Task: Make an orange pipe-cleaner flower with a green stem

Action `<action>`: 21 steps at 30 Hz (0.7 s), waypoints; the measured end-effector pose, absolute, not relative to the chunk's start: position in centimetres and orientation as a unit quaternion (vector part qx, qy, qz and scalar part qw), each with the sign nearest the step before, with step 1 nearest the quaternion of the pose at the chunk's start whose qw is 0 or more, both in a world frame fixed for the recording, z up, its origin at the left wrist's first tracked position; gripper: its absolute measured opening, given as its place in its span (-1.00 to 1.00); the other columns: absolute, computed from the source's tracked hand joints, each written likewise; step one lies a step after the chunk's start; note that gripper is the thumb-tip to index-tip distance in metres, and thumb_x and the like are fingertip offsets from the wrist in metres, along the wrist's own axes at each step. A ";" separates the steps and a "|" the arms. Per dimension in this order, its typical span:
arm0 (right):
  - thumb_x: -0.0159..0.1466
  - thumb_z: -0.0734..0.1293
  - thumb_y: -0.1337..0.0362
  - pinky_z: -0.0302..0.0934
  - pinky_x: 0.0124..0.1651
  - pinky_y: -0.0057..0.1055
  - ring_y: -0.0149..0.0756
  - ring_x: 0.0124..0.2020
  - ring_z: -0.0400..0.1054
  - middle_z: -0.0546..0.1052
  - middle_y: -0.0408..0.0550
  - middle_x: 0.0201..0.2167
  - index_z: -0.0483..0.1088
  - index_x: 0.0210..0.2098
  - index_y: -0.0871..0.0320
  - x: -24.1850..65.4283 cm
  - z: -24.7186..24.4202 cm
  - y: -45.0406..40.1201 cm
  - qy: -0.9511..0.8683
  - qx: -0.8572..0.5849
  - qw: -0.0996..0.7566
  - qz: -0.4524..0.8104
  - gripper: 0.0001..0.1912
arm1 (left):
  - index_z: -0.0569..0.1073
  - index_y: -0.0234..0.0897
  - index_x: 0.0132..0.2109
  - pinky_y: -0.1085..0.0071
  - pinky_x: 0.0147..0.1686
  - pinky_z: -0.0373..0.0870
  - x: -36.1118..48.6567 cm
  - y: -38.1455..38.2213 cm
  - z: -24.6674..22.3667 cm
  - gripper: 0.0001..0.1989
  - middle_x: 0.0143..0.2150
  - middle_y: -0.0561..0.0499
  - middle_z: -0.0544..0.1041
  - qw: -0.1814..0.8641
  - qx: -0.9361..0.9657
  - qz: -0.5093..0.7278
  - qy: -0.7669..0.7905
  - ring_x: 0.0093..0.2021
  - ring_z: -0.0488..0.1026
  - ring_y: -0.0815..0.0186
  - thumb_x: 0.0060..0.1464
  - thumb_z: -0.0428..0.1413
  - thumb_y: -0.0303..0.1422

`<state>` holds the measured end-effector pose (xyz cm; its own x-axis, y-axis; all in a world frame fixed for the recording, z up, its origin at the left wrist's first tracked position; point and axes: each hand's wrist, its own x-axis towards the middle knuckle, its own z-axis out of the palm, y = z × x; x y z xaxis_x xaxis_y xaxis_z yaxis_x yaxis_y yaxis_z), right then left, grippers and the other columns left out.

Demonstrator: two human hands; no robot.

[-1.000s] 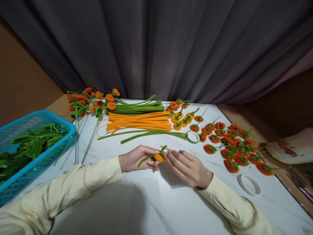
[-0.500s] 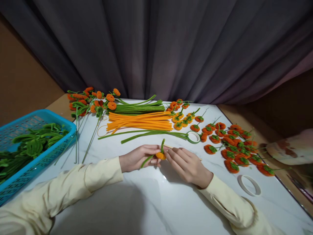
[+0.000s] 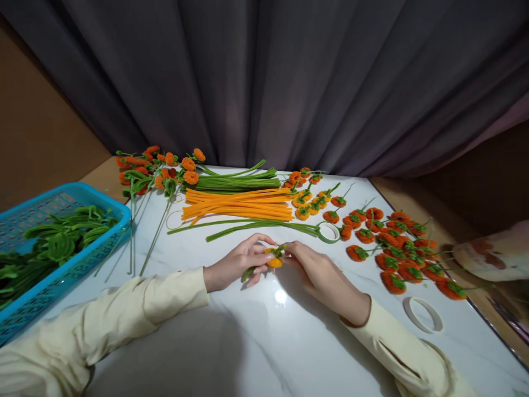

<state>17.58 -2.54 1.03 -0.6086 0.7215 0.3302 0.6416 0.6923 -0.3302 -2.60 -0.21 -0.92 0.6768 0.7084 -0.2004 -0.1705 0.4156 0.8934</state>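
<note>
Stems (image 3: 237,205), flowers (image 3: 390,281) on white table (image 3: 297,342)

A dark grey curtain (image 3: 264,82) hangs in deep folds across the far side, its lower hem meeting the back of a white table (image 3: 289,347) with faint grey marbling. A plain brown panel (image 3: 45,105) stands at the left, and a tan surface runs beyond the table's dark right edge. The far right corner falls into deep shade. One bright light patch (image 3: 280,296) gleams on the glossy tabletop; a soft shadow (image 3: 177,353) covers its near left part.
</note>
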 end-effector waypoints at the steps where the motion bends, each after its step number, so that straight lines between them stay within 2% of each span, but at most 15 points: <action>1: 0.32 0.04 0.49 0.25 -0.44 -0.44 -0.30 -0.34 0.36 0.45 0.02 -0.32 0.22 -0.11 0.24 17.6 1.1 -2.5 -0.908 -0.359 0.212 0.032 -0.78 | 0.24 -0.22 -0.09 0.66 -0.74 0.03 -2.6 -0.1 -0.8 -0.71 -0.58 0.19 0.21 0.804 0.441 0.271 0.291 -0.65 0.13 0.52 0.06 0.13 -0.30; 4: 0.31 0.05 0.50 0.27 -0.44 -0.36 -0.20 -0.32 0.37 0.48 0.14 -0.30 0.26 -0.09 0.39 17.8 1.1 -2.4 -0.933 -0.270 0.195 -0.135 -0.75 | 0.26 -0.26 -0.13 0.68 -0.73 -0.15 -2.7 0.2 -0.6 -0.72 -0.54 0.17 0.22 0.840 0.380 0.252 0.293 -0.66 0.00 0.59 0.01 0.16 -0.36; 7: 0.30 0.09 0.51 0.31 -0.35 -0.30 -0.15 -0.24 0.39 0.50 0.21 -0.27 0.27 -0.07 0.47 18.0 1.0 -2.3 -0.933 -0.207 0.194 -0.221 -0.74 | 0.28 -0.29 -0.14 0.67 -0.71 -0.19 -2.7 0.3 -0.5 -0.75 -0.53 0.15 0.23 0.861 0.352 0.228 0.288 -0.65 -0.03 0.61 0.03 0.14 -0.37; 15: 0.30 0.09 0.50 0.28 -0.37 -0.33 -0.21 -0.27 0.41 0.50 0.19 -0.30 0.33 -0.14 0.45 18.2 0.7 -2.0 -0.930 -0.162 0.196 -0.266 -0.76 | 0.23 -0.20 -0.17 0.66 -0.70 -0.23 -2.7 0.0 -0.2 -0.73 -0.52 0.18 0.17 0.874 0.343 0.197 0.283 -0.66 -0.03 0.61 0.02 0.15 -0.36; 21: 0.30 0.10 0.50 0.25 -0.36 -0.33 -0.25 -0.38 0.36 0.46 0.07 -0.43 0.32 -0.20 0.42 18.0 0.8 -2.0 -0.930 -0.180 0.193 -0.255 -0.80 | 0.22 -0.20 -0.18 0.63 -0.71 -0.24 -2.4 -0.3 -0.2 -0.73 -0.51 0.20 0.12 0.836 0.404 0.227 0.294 -0.65 -0.04 0.60 0.03 0.16 -0.31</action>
<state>17.99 -1.98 0.85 -0.8605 0.2363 0.4513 0.4336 0.8048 0.4053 -2.40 -0.31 -0.22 0.7244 0.6167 -0.3080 -0.1425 0.5711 0.8084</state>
